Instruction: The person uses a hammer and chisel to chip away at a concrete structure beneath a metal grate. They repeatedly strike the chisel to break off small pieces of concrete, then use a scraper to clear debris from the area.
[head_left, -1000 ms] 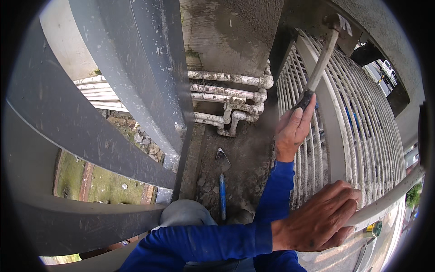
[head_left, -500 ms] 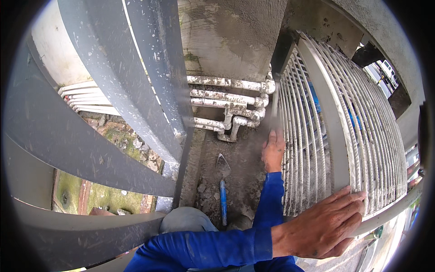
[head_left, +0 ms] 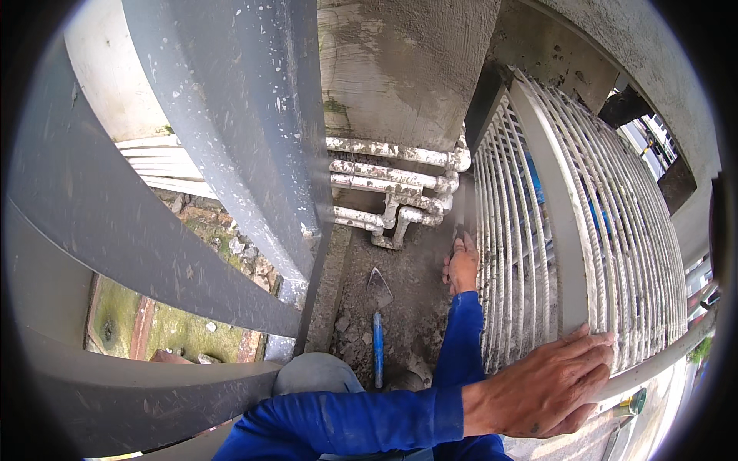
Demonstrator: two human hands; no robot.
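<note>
I have my right hand closed around a dark, blurred tool handle, which juts just past its fingers beside a dirty white grille of ribbed metal bars. My left hand rests with bent fingers on the grille's near edge, though I cannot tell whether it grips. Left of the right hand lies a pointed trowel with a blue cylindrical handle; beyond that hand run mud-spattered white pipes.

Hands: 2. Blue sleeves: 2. Trowel: 1. Green tin: 1. White pipes: several, exact count unclear. Grille bars: many.
</note>
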